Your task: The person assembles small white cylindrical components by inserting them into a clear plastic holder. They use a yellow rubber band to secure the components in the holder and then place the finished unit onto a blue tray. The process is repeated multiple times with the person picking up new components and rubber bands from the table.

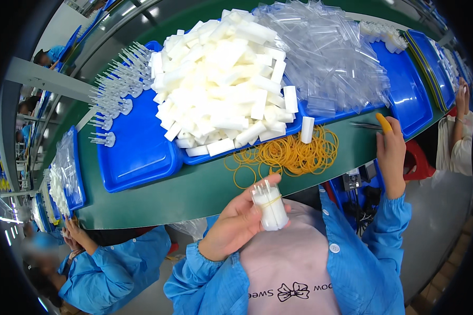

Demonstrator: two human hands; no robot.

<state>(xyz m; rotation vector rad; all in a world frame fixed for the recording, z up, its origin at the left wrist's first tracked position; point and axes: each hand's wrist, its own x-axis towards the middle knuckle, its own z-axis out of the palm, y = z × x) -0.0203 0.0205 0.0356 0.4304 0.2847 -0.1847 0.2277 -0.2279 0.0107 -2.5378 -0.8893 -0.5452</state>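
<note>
My left hand (235, 219) is closed around a short clear plastic tube (272, 214) in front of my chest. White foam fills its lower part, thin white prongs show at the top, and a yellow rubber band circles it. At the right, by the table's front edge, my right hand (391, 152) is closed on metal tweezers (367, 126) whose points face left. A yellow finger cot (384, 124) covers one of its fingers. Between my hands lies a heap of yellow rubber bands (299, 152), with a white foam block (307, 129) on its edge.
A high heap of white foam blocks (220, 79) fills a tray. Clear plastic sleeves (326, 58) are piled beside it. White pronged pieces (123, 73) line the left blue tray (136, 163); another blue tray (410, 100) stands right. Co-workers' hands (79, 236) (461, 100) are at both sides.
</note>
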